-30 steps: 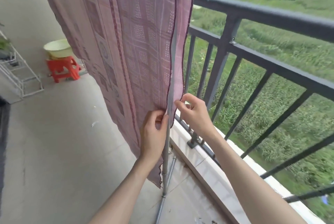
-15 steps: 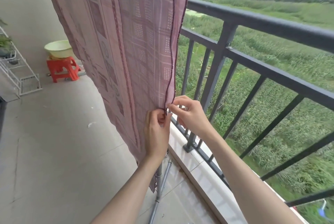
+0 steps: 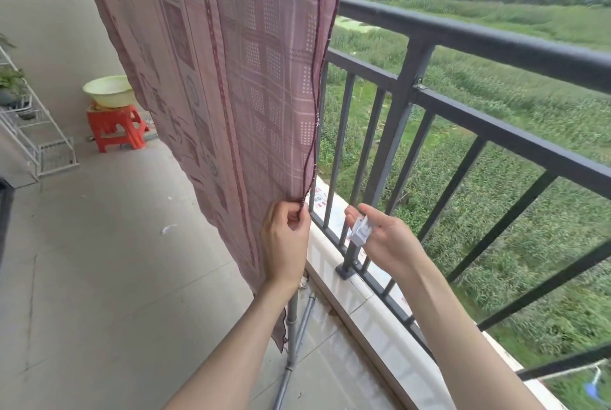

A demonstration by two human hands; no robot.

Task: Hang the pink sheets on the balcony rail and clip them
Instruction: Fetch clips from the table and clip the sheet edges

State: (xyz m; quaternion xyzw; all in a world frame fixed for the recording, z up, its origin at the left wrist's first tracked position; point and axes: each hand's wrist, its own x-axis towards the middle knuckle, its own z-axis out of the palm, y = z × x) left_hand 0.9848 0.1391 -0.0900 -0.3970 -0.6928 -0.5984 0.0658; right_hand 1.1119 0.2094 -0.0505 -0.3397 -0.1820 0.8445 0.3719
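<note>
**One sheet pinched at its edge, one clip in the other hand**

One pink sheet (image 3: 231,79) hangs in view, one white clip (image 3: 359,231), and two bare hands. The left hand (image 3: 286,241) has its fingers curled in and pinches the dark-stitched side hem of the sheet low down, so the cloth runs up and away from the grip, and a short tail of it drops below the wrist. The right hand (image 3: 383,237) is apart from the sheet, just right of the left hand and in front of the rail (image 3: 496,46). Its palm faces up with the fingers loosely bent, and the clip lies across them near the thumb; whether the thumb presses on it cannot be told.

The sheet is thin woven cloth, checked in pale lines with dotted squares, and bordered by a dark red stripe. It hangs left of the rail, not touching it where the hands are. A grey metal pole (image 3: 292,327) stands on the floor under the left forearm, partly hidden by the cloth.

The rail is dark metal, with a broad rounded top bar, a flat bar below it, and slim upright bars set on a pale stone kerb (image 3: 363,304). Far left stand one red plastic stool (image 3: 115,127) carrying one pale round basin (image 3: 107,90), and one white wire rack (image 3: 36,132).
</note>
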